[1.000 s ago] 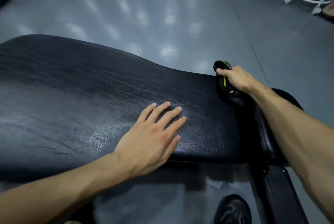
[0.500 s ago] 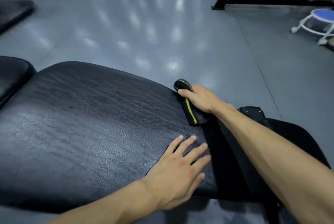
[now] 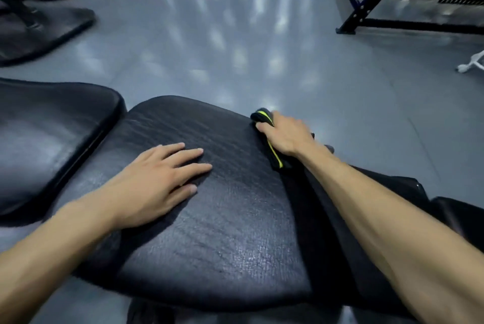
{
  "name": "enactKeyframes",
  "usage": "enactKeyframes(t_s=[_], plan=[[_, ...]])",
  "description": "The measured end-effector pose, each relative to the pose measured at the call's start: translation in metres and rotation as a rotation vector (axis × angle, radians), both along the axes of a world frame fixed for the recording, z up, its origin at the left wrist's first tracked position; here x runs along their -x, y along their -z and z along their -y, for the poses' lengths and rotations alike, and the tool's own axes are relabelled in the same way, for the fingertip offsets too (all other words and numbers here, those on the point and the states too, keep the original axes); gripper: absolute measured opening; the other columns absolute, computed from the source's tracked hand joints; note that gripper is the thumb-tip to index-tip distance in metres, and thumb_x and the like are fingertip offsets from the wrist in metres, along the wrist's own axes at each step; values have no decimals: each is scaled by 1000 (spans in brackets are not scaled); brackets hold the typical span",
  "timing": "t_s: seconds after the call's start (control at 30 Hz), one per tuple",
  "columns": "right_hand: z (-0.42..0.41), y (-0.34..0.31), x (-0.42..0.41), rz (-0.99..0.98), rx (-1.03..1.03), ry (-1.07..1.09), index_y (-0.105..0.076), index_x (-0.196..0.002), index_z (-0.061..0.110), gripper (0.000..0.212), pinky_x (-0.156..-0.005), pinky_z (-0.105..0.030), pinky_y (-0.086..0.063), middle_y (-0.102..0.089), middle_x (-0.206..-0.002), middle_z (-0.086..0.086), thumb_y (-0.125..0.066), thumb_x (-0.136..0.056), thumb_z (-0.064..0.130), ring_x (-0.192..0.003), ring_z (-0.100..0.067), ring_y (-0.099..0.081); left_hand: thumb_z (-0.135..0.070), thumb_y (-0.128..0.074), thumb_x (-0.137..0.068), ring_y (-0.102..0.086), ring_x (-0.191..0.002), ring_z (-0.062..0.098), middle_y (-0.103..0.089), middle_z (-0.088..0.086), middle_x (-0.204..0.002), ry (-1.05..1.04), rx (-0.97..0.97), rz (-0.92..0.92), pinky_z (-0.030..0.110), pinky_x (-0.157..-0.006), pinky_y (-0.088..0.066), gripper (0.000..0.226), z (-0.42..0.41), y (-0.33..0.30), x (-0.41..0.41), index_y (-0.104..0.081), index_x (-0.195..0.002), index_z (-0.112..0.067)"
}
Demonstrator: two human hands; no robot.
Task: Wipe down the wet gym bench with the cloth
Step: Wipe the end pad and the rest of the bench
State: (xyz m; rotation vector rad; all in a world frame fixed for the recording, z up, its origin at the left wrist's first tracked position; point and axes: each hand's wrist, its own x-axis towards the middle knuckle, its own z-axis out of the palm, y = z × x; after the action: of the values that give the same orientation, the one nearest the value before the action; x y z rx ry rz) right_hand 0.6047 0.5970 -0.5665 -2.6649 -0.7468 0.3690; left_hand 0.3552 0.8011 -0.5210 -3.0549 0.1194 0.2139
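The black gym bench pad [image 3: 222, 232] fills the lower middle of the head view, its leather wrinkled and shiny. My left hand [image 3: 154, 179] lies flat on it with straight, spread fingers. At the pad's far right edge my right hand [image 3: 285, 135] grips a black cloth with a yellow-green stripe [image 3: 273, 156] and presses it on the pad. Part of the cloth hangs under my palm and wrist.
A second black pad [image 3: 47, 140] adjoins the bench at the left, with a narrow gap between them. Grey glossy floor [image 3: 235, 35] stretches beyond. A black rack frame [image 3: 366, 7] stands at the far right, a dark mat [image 3: 39, 33] far left, a white stool leg [image 3: 471, 62] at the right edge.
The view swung left, bringing the second pad into sight. My right hand slid the cloth left along the far edge. My left hand shifted left on the pad and stayed flat.
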Motion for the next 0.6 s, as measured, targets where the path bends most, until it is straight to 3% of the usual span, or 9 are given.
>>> enactKeyframes(t_s=[0.13, 0.27, 0.4, 0.5, 0.6], plan=[[-24, -2, -4, 36, -27, -32, -53, -113, 16, 41, -82, -40, -37, -65, -125, -18, -40, -101, 53, -116, -40, -58, -73, -4, -85, -21, -155, 19, -22, -18, -167, -20, 21, -101, 39, -126, -20, 77, -4, -10, -14, -31, -153, -50], [21, 8, -7, -3, -58, -13, -58, -117, 20, 55, -86, -41, -45, -68, -121, -14, -39, -94, 66, -113, -38, -61, -75, 3, -78, -12, -156, 19, -13, -19, -168, -65, 48, -175, 38, -126, -18, 83, 2, -14, -24, -24, -154, -53], [94, 14, -1, -83, 1, 56, -54, -95, 29, 32, -86, -40, -43, -68, -108, -10, -48, -98, 60, -109, -36, -62, -66, -25, -100, -6, -158, 21, -7, -15, -171, -121, 47, -207, 37, -128, -12, 59, 17, -13, -19, -21, -157, -49], [132, 20, 12, -34, 52, 111, -57, -100, 35, 45, -105, -51, -36, -69, -108, -5, -41, -88, 75, -115, -34, -61, -55, -39, -103, -7, -158, 22, -8, -13, -171, -158, 33, -189, 37, -127, -13, 58, 27, -12, -6, -19, -157, -49], [146, 25, 25, 54, 39, 158, -61, -101, 31, 64, -109, -55, -26, -69, -112, -4, -32, -73, 81, -120, -31, -56, -54, -42, -103, -13, -156, 22, -14, -11, -170, -225, 39, -155, 37, -125, -20, 57, 29, -17, 23, -24, -156, -48]])
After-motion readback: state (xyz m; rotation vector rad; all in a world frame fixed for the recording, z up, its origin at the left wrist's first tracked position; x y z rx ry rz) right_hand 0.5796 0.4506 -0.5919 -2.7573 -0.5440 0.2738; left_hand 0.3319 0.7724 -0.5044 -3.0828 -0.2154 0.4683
